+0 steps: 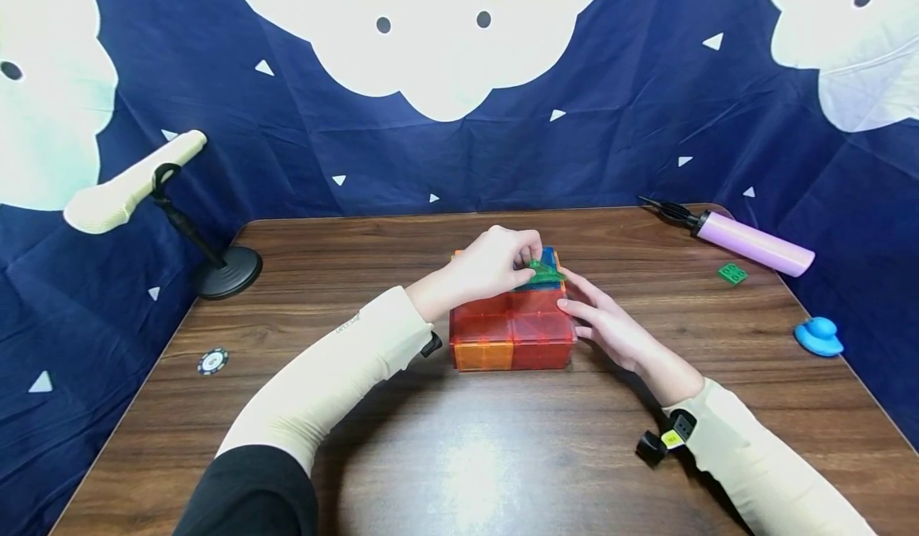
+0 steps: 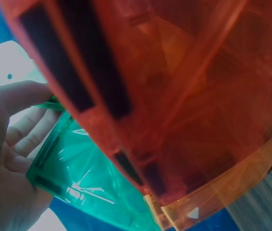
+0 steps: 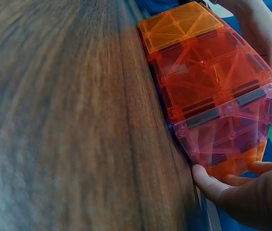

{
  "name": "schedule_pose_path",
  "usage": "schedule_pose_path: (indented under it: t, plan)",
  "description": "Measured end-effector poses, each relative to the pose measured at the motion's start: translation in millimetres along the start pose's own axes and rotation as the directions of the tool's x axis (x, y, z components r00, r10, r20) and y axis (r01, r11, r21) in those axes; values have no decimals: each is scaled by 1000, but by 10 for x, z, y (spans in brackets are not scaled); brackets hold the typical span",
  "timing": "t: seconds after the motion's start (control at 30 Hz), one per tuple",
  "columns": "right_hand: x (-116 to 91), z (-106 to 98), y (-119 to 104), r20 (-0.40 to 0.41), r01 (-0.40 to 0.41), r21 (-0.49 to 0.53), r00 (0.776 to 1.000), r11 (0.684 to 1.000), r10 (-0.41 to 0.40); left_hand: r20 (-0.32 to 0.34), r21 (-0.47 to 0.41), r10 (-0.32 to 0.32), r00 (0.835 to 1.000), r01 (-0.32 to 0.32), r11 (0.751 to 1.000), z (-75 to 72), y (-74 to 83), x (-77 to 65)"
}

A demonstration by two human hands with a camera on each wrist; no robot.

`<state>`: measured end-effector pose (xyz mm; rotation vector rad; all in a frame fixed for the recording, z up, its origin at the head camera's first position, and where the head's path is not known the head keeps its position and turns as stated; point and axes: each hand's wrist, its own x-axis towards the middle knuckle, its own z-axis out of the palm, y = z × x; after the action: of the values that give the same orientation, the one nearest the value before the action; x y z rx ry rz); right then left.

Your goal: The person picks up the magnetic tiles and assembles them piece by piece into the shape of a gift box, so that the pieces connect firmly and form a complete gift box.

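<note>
A box built of see-through magnetic tiles [image 1: 484, 329] stands mid-table, with red and orange tiles in front and blue ones on top. My left hand [image 1: 495, 258] is over the top and pinches a green magnetic tile [image 1: 547, 272] between thumb and fingers. In the left wrist view, the green tile [image 2: 85, 168] appears beside the box's red tiles [image 2: 184, 96]. On the box's right side, my right hand [image 1: 610, 329] rests its fairly straight fingers. The right wrist view shows those fingertips [image 3: 208, 183] against purple [image 3: 222, 130] and orange tiles.
To the left are a poker chip [image 1: 213, 361] and a black stand [image 1: 228, 273] holding a cream-coloured object [image 1: 132, 185]. At the right lie a purple hand pump [image 1: 754, 242], a green toy brick [image 1: 732, 273] and a blue rubber duck [image 1: 818, 336]. A blue curtain [image 1: 445, 161] hangs behind the table.
</note>
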<state>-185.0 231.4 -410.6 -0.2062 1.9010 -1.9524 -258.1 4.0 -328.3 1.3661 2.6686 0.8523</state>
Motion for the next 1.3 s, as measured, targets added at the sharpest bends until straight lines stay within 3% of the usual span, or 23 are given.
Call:
schedule_pose_path:
  t: [0.63,0.83,0.93,1.0,1.07,1.17,1.23,1.3]
  plan:
    - [39,37,-19,15,8,-9,1000,1000,-8,30,12,-18,999,18,1000,-40,-20,-43]
    - [43,52,-35,17,4,-9,1000,1000,-4,49,23,-57,997,56,998,-82,-42,-98]
    - [38,57,-33,23,-12,0,1000,1000,12,17,23,-63,998,63,998,-166,-52,-201]
    - [14,60,-33,29,-22,1,999,1000,22,-47,22,-69,997,70,997,-259,-61,-325]
    - [-28,57,-26,42,-28,-2,999,1000,29,-131,6,-105,986,107,994,-361,-72,-500]
    - [-98,43,-12,69,-29,0,997,1000,29,-208,-90,-253,945,239,967,-447,-120,-818]
    - [-139,23,-2,93,-24,16,995,1000,23,-176,-204,-377,909,340,918,-433,-160,-1036]
    - [-171,0,4,112,-23,36,994,999,19,-69,-357,-474,878,422,833,-359,-193,-1225]
